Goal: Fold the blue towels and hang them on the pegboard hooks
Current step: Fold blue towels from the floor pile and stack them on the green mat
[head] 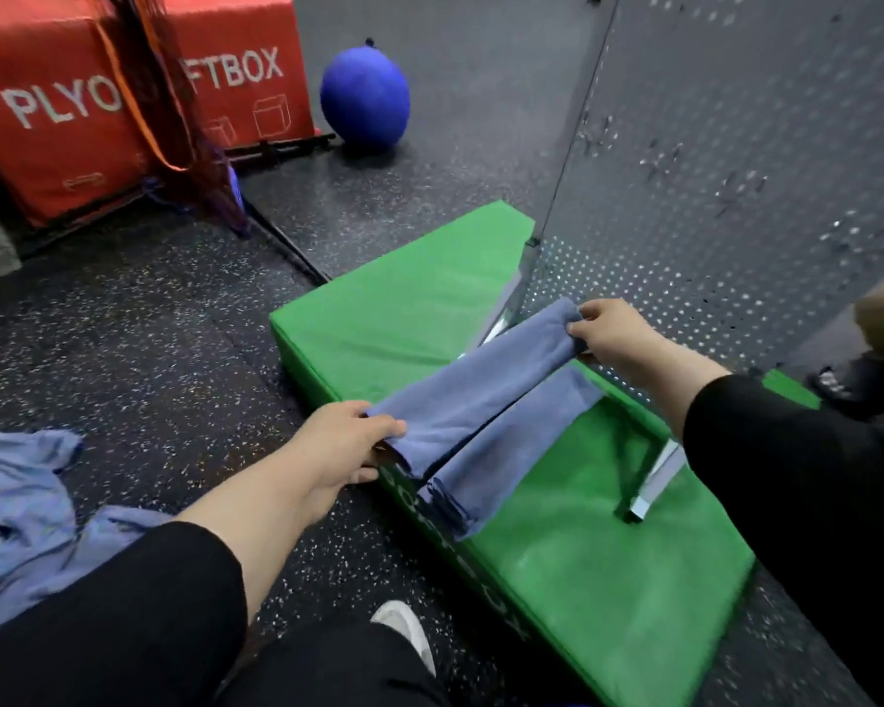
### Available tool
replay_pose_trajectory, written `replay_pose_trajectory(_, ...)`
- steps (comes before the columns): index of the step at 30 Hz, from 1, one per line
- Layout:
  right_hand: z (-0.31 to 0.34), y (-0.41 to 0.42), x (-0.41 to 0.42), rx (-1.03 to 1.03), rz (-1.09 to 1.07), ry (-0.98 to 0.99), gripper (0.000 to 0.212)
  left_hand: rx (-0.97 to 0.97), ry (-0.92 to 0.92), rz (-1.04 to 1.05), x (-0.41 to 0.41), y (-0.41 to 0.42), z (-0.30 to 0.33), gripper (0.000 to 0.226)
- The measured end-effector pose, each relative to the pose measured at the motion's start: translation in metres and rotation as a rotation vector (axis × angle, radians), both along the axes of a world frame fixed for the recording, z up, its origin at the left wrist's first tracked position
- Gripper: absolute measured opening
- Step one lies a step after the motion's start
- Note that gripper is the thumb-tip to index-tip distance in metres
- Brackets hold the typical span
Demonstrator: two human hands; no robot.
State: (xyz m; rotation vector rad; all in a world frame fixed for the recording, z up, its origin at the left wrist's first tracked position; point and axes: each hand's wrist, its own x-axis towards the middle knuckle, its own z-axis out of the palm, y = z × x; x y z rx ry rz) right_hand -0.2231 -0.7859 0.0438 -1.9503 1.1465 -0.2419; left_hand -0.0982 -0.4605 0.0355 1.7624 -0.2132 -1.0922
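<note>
A blue towel [481,385], folded into a long strip, is stretched between my two hands just above the green soft box [404,298]. My left hand [343,441] grips its near end, fingers curled round the cloth. My right hand [608,334] pinches its far end close to the pegboard [736,170]. A second blue towel [511,446], folded, lies on the green box directly under the held one. A crumpled heap of blue towels [26,512] lies on the floor at the left. Hooks on the pegboard show only as blurred marks.
The grey pegboard stands upright on metal feet [654,482] that rest on the green box. A red plyo soft box [123,94] and a blue ball [364,91] sit on the dark speckled floor behind. My knees and a white shoe [404,630] fill the bottom.
</note>
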Motion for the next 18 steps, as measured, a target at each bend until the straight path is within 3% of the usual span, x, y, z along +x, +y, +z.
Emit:
replay_pose_trajectory(6, -0.053, -0.025, 0.036, -0.125, 0.041, 0.116, 0.018, 0.081, 0.043, 0.038, 0.015, -0.030, -0.058, 0.008)
replay_pose_trajectory(10, -0.085, -0.039, 0.054, -0.155, 0.061, 0.186, 0.020, 0.121, 0.043, 0.039, 0.025, -0.044, -0.087, 0.017)
replay_pose_trajectory(14, -0.106, -0.046, 0.063, -0.201, 0.060, 0.235, 0.022, 0.190, -0.052, 0.104, 0.030, -0.055, -0.103, 0.018)
replay_pose_trajectory(18, -0.117, -0.046, 0.066, -0.254, 0.105, 0.323, 0.024, 0.293, -0.214, 0.123, 0.033, -0.053, -0.116, 0.031)
